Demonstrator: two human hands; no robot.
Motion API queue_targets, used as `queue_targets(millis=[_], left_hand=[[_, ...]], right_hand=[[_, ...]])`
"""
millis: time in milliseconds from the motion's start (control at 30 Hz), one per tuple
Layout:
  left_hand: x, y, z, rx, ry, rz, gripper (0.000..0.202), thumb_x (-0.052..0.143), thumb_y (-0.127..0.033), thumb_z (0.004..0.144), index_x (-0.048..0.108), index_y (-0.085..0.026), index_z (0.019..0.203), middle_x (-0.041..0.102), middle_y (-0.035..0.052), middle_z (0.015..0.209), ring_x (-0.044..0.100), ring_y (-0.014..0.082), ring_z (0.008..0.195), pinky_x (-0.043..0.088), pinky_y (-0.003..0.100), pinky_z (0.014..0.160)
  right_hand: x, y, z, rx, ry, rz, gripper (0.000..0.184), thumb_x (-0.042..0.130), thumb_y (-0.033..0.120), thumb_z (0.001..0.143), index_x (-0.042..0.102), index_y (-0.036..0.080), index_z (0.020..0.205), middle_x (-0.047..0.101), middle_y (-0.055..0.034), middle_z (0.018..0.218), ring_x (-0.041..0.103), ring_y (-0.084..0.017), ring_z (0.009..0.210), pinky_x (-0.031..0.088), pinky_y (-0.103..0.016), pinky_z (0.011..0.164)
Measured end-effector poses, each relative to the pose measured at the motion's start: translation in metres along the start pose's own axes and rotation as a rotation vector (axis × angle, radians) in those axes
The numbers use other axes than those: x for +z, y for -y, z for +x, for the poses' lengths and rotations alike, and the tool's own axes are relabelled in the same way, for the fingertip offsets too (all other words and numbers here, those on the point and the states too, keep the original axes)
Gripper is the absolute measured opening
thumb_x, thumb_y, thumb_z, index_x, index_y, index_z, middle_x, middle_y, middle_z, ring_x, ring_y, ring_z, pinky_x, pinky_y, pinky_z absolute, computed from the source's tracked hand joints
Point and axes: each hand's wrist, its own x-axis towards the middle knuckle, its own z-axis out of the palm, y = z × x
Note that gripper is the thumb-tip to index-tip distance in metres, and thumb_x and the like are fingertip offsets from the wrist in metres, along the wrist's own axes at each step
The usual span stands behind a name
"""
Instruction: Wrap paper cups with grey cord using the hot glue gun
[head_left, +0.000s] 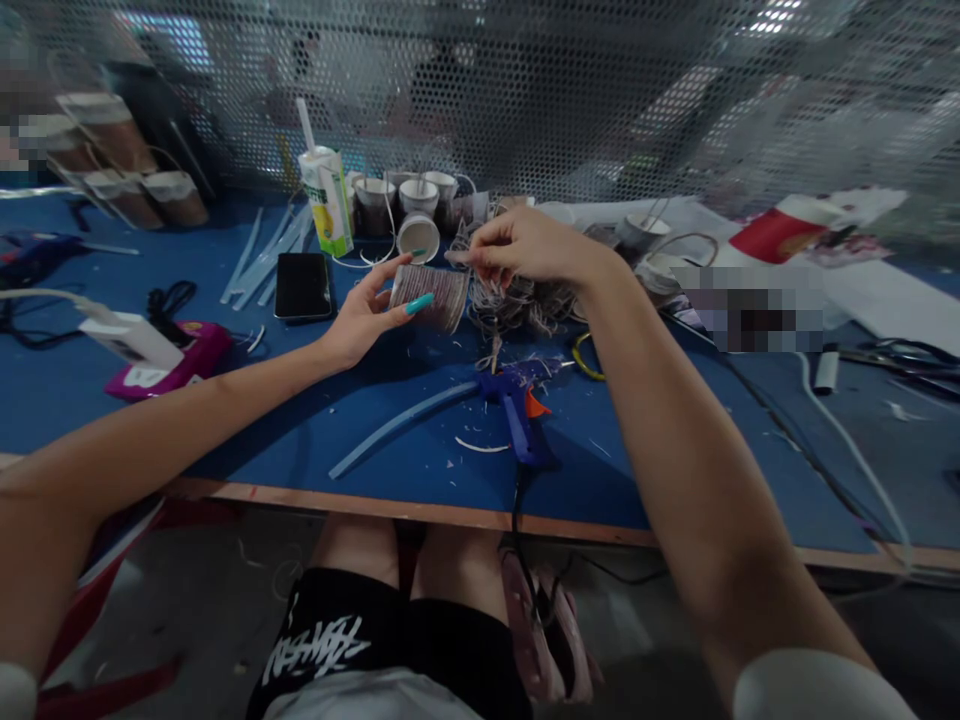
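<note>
My left hand (375, 310) is closed round a small cup wrapped in grey-brown cord (439, 297), which lies on its side in the fingers above the table. Just right of the cup, my right hand (517, 245) is pinched on a strand of cord (458, 258). Below that hand spreads a loose tangle of the same cord (525, 308). Nearer to me, a blue glue gun (517, 415) with an orange trigger rests on the table, a long translucent glue stick (405, 425) sticking out of its back.
Several cups (418, 200) stand behind, near a drink carton (326, 200) with a straw. A black phone (303, 286) and a magenta power strip (180, 360) lie left. Perforated metal (480, 90) closes off the back. Scissors (907, 352) and a white cable (847, 450) are at right.
</note>
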Motion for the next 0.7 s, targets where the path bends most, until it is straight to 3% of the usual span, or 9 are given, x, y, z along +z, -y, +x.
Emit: queue_targets(millis=[267,700], left_hand=[[0.001,-0.0009,0.0,0.0,0.029,-0.051,0.067,0.082,-0.048,0.075,0.055,-0.032,0.134,0.062,0.0047,0.136,0.069,0.0208,0.109,0.061,0.035,0.094],[0.0042,-0.0063,-0.0006,-0.003,0.038,-0.103,0.062,0.085,-0.048,0.072,0.056,-0.034,0.126,0.058,0.0016,0.128,0.064,0.0149,0.101,0.059,0.026,0.084]], right_hand=[[0.0034,-0.0009,0.0013,0.015,0.024,-0.002,0.033,0.075,0.038,0.083,0.061,0.017,0.061,0.058,0.0026,0.057,0.06,-0.011,0.058,0.05,-0.023,0.056],[-0.0003,-0.0065,0.003,-0.091,0.136,-0.074,0.041,0.068,0.05,0.09,0.059,0.017,0.066,0.059,0.0005,0.058,0.065,-0.013,0.065,0.054,-0.025,0.062]])
